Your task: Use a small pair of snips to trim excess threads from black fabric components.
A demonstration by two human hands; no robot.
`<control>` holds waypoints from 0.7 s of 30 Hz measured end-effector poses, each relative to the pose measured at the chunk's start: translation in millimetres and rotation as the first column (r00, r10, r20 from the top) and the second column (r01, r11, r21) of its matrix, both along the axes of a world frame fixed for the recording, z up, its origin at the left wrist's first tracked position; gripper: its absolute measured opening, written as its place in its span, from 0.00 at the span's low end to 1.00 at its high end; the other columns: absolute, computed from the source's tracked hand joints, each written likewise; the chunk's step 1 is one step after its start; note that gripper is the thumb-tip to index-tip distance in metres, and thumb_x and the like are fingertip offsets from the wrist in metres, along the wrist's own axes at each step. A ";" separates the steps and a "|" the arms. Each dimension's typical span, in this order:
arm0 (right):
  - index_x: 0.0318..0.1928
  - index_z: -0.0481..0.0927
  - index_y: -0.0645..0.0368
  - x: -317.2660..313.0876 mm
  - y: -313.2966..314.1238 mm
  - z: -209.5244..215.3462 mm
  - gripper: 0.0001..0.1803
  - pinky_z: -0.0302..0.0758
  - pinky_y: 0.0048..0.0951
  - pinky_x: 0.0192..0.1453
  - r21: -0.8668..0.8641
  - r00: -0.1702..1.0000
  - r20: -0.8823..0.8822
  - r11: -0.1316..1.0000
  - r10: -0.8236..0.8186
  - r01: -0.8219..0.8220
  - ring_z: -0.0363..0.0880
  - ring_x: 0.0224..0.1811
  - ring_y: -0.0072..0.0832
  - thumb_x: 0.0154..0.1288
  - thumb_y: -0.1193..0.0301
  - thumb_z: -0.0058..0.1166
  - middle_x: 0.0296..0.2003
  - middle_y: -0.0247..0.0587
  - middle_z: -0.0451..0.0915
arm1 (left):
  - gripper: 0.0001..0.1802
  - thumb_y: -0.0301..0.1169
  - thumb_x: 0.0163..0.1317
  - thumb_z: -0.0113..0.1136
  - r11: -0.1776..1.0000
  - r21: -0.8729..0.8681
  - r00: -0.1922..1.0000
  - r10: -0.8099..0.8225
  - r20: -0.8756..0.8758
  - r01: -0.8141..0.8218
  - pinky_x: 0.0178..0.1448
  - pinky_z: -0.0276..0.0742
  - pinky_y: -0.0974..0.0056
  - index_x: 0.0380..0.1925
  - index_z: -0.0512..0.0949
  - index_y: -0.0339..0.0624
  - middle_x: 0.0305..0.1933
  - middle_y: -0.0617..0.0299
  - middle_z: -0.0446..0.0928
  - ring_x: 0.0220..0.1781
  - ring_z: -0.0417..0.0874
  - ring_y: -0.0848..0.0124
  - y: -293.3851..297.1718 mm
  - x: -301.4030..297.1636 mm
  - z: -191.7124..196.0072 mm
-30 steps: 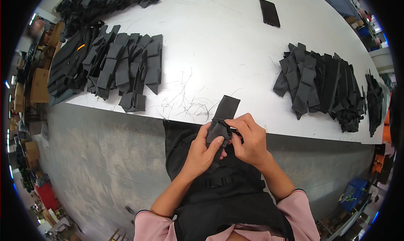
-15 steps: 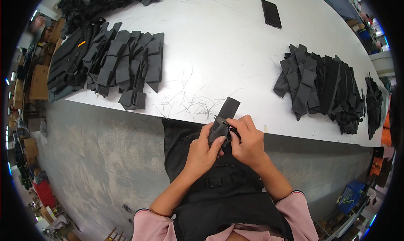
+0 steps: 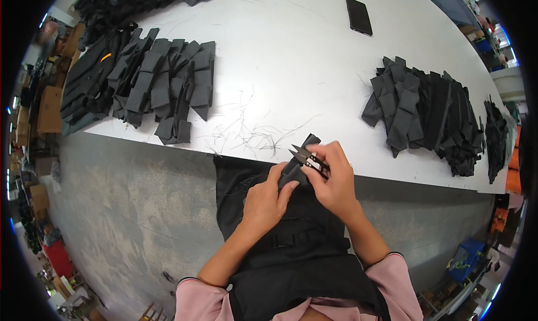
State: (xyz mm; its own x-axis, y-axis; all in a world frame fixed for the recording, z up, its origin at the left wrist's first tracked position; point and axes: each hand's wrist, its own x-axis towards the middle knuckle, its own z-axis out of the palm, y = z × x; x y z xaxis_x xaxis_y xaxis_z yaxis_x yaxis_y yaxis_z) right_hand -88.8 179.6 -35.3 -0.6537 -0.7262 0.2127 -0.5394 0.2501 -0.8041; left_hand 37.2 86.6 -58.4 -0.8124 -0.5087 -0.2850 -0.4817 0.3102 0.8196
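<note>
So the left hand point(image 3: 264, 204) is pinching a dark grey fabric strip point(image 3: 289, 174) between thumb and fingers, but most of the strip is hiding behind the hands and the tool, so I'm not making out its full shape. It's sitting right at the table's near edge, above the black apron point(image 3: 286, 276), with its far end poking up past the blades. The right hand point(image 3: 338, 185) is gripping small thread snips point(image 3: 303, 153) with thumb and fingers, and its own fingers are covering part of the handles. The two pointed blades are standing slightly apart over the strip; whether they're touching the cloth, I can't tell.

The pile point(image 3: 126, 7) at upper left is getting cut off by the view's rim, and the bundle point(image 3: 495, 139) at far right is squashing up in the fisheye curve, so details are getting lost there.

Texture-wise, the left stack point(image 3: 162, 85) and right stack point(image 3: 403, 108) are looking like matte woven cloth, flat strips overlapping with squared and pointed ends. Wispy dark threads point(image 3: 244, 133) are curling across the smooth white table point(image 3: 280, 57), and a flat, black, rectangular phone point(image 3: 359, 16) is lying further back.
</note>
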 end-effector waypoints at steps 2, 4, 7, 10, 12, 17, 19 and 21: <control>0.38 0.76 0.62 -6.0 -5.4 -3.1 0.12 0.70 0.29 0.27 0.000 0.996 0.071 0.999 -0.046 0.047 0.72 0.23 0.35 0.49 0.79 0.58 0.27 0.42 0.70 | 0.21 0.38 0.63 0.55 0.998 -0.047 0.999 -0.029 0.017 0.029 0.28 0.73 0.53 0.53 0.66 0.43 0.23 0.48 0.78 0.26 0.80 0.50 1.2 -1.3 4.7; 0.37 0.79 0.63 -12.5 -8.1 -17.2 0.11 0.62 0.21 0.25 -0.012 0.983 0.125 0.991 0.133 -0.133 0.63 0.22 0.22 0.49 0.82 0.60 0.23 0.35 0.66 | 0.21 0.38 0.62 0.55 0.994 -0.098 0.998 -0.052 0.035 0.056 0.28 0.72 0.52 0.53 0.66 0.44 0.24 0.47 0.78 0.27 0.80 0.49 1.0 -2.7 6.2; 0.30 0.78 0.63 -13.7 -9.3 -18.6 0.05 0.57 0.18 0.22 -0.155 0.784 0.608 0.987 0.127 -0.039 0.62 0.19 0.19 0.51 0.81 0.59 0.22 0.30 0.66 | 0.20 0.38 0.63 0.55 0.984 -0.173 1.000 -0.029 0.001 0.029 0.27 0.74 0.57 0.51 0.67 0.41 0.22 0.49 0.78 0.23 0.81 0.55 -3.1 1.6 1.6; 0.28 0.75 0.61 -25.1 -2.6 -23.9 0.03 0.53 0.17 0.20 -0.431 0.073 0.899 0.846 0.431 0.314 0.55 0.14 0.13 0.59 0.80 0.52 0.20 0.26 0.67 | 0.17 0.38 0.65 0.53 0.692 0.701 0.961 0.275 -0.036 -0.172 0.30 0.76 0.70 0.45 0.71 0.33 0.33 0.57 0.81 0.27 0.81 0.74 -15.3 -0.3 -6.6; 0.30 0.76 0.61 -28.1 5.5 -23.1 0.02 0.52 0.17 0.20 -0.496 0.199 0.869 0.788 0.454 0.365 0.55 0.16 0.11 0.61 0.77 0.53 0.20 0.26 0.68 | 0.17 0.39 0.67 0.51 0.448 0.889 0.900 0.420 -0.116 -0.095 0.36 0.79 0.69 0.46 0.70 0.34 0.42 0.53 0.79 0.32 0.82 0.71 -28.6 -0.9 -9.4; 0.35 0.75 0.61 -7.5 21.9 -32.2 0.11 0.60 0.17 0.26 0.101 0.838 0.543 0.986 0.060 -0.136 0.62 0.22 0.11 0.54 0.73 0.63 0.21 0.27 0.68 | 0.21 0.44 0.67 0.48 0.135 0.984 0.779 0.627 0.006 -0.117 0.43 0.82 0.59 0.49 0.64 0.38 0.43 0.51 0.76 0.39 0.81 0.65 -53.2 -5.3 -11.0; 0.37 0.74 0.62 11.9 28.9 -18.2 0.14 0.61 0.15 0.28 0.104 0.818 0.555 0.963 0.151 -0.248 0.61 0.23 0.11 0.50 0.77 0.65 0.21 0.26 0.67 | 0.20 0.46 0.67 0.48 0.216 0.970 0.760 0.648 -0.057 -0.111 0.41 0.82 0.55 0.47 0.66 0.41 0.44 0.52 0.75 0.41 0.80 0.63 -59.7 -10.1 -4.6; 0.39 0.73 0.61 24.5 22.6 -12.6 0.17 0.64 0.16 0.31 0.081 0.843 0.503 0.960 0.191 -0.266 0.65 0.27 0.11 0.49 0.79 0.66 0.23 0.26 0.68 | 0.20 0.46 0.67 0.48 0.237 0.961 0.748 0.662 -0.049 -0.147 0.40 0.82 0.55 0.47 0.66 0.41 0.44 0.52 0.75 0.41 0.80 0.63 -65.0 -11.6 -2.4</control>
State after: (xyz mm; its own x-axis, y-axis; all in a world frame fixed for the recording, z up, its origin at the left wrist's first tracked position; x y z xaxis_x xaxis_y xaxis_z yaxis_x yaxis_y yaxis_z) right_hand -64.3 202.3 -47.9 -0.4570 -0.8656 -0.2047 -0.1459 0.2999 -0.9427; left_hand 25.6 21.6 -60.8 -0.7175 -0.4558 -0.5268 0.1253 -0.8283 0.5461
